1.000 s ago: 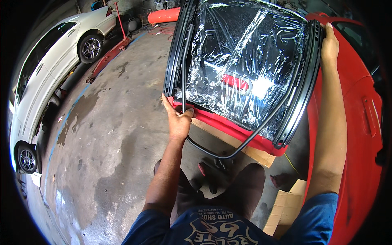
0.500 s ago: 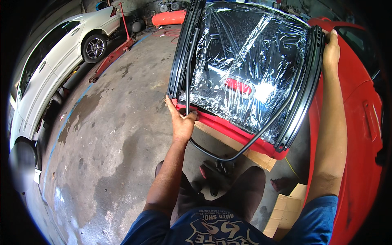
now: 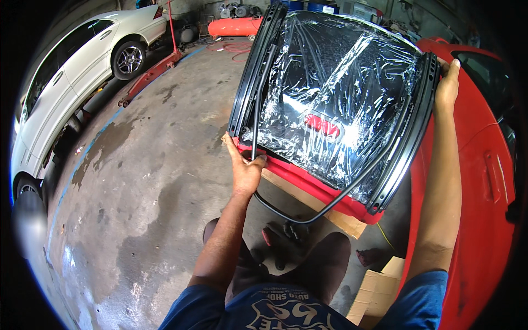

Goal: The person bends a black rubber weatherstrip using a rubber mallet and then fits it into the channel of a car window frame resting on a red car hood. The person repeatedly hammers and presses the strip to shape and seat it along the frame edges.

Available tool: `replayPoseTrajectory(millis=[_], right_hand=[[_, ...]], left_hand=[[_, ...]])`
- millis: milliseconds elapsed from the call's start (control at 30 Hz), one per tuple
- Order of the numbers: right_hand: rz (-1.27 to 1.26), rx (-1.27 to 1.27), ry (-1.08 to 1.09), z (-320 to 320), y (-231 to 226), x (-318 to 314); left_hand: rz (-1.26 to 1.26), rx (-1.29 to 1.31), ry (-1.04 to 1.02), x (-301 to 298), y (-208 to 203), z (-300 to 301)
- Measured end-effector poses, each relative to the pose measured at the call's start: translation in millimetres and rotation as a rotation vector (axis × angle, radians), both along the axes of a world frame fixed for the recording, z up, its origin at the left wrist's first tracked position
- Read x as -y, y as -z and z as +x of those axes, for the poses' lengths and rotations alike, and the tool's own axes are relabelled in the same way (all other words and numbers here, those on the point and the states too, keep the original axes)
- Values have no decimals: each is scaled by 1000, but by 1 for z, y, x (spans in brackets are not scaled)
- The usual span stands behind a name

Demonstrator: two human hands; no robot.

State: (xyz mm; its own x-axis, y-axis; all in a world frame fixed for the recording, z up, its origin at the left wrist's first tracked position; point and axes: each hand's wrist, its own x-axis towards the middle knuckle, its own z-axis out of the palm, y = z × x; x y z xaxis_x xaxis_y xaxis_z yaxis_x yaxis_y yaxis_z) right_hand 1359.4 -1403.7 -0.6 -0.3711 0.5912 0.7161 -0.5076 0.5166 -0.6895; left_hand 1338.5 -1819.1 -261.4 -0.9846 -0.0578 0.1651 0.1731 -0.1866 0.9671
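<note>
Both my hands hold what looks like a sunroof assembly [image 3: 330, 82]: a dark glass panel under wrinkled clear film, with black metal rails along two sides and a red near edge. My left hand [image 3: 246, 169] is closed on its near left corner, thumb over the red edge [image 3: 297, 172]. My right hand [image 3: 447, 87] grips the outer side of the right rail, farther away; some of its fingers are hidden behind it. A thin black rubber strip or hose [image 3: 300, 221] hangs in a loop below the near edge. A red oval mark shows through the film.
A red car [image 3: 467, 192] stands close on my right. A white car [image 3: 71, 71] is at the left, with a red floor jack [image 3: 148, 80] beside it. A red air compressor [image 3: 234, 26] stands at the back. Cardboard [image 3: 377, 289] lies near my legs.
The sunroof assembly and both hands sit slightly lower in the picture, and the whole view has shifted a little. Both hands keep the same hold.
</note>
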Motion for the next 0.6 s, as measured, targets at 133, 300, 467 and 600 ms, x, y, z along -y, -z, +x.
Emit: replayPoseTrajectory(millis=[133,300,467,600], right_hand=[[10,17,55,-5,0,-9],[104,29,127,-5,3,-12],[0,-140,-202,-10,2,-10],[-9,-112,-235,-12,-2,-11]], left_hand=[[49,-23,7,-1,4,-3],[-52,9,-12,-1,4,-2],[-77,-85,-2,-2,0,2],[-99,-48,-4,-2,-2,2]])
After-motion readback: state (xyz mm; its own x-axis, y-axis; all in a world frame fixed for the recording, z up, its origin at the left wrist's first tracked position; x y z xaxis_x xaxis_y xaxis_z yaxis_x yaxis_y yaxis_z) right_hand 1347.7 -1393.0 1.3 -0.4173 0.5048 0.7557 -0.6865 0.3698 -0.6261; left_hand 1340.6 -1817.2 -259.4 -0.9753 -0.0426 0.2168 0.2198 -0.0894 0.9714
